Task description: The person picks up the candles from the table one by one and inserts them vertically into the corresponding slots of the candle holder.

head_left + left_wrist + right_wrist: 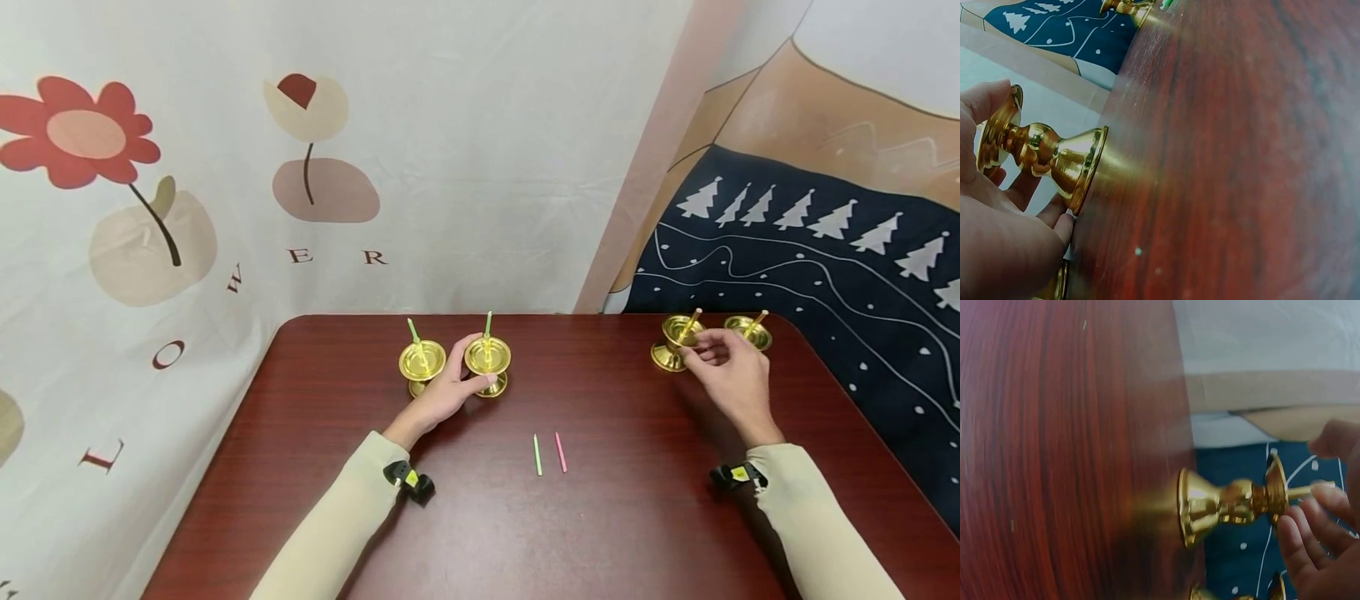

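Head view takes in a red-brown table (465,533), gold holders standing in two pairs near its far edge. From here, the person's left hand (446,390) grips one gold holder (501,360), thumb in front, with a second holder (409,364) just beside. Across from it, the right hand (735,377) is loose at a third holder (666,357), thumb apart from its upright yellow candle (694,318); a fourth holder (763,338) stands behind. I'd judge candle-bearing holders are being positioned; the next move seems to call for easing fingers off without tipping them. Midway lie a loose green candle (537,456) and pink candle (561,452).
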Tool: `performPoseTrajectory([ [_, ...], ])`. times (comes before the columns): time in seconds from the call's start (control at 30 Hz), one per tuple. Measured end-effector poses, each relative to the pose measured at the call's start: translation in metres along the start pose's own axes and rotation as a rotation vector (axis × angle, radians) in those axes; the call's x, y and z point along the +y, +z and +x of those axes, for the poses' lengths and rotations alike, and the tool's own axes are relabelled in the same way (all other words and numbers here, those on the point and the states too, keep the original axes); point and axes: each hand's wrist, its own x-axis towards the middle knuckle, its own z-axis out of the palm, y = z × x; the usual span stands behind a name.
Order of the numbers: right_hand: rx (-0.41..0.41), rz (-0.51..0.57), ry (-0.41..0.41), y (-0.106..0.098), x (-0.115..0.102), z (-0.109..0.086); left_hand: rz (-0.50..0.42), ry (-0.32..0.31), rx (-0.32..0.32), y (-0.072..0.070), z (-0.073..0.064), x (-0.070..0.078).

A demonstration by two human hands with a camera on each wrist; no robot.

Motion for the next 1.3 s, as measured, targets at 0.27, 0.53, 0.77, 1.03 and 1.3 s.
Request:
performPoseTrajectory([
  [0.27, -0.040, -0.097, 0.136, -0.001, 0.012, 0.009, -0.023, -0.041, 0.061, 0.005, -0.003, 0.004],
  [0.53, -0.167, 0.051, 0.282, 0.008, 0.018, 0.013, 0.090, -0.073, 0.073, 0.011, -0.015, 0.010],
  [0.77, -0.201, 0.145, 0.267, 0.018, 0.012, 0.009, 0.235, -0.054, 0.066, 0.012, -0.033, 0.012],
  [1.03, -0.314, 0.150, 0.222, 0.022, -0.007, 0.000, 0.246, -0.086, 0.064, 0.012, -0.055, 0.014],
  [1.3, -0.367, 0.113, 0.123, 0.036, -0.028, -0.009, 0.187, -0.037, 0.042, 0.028, -0.056, 0.020],
])
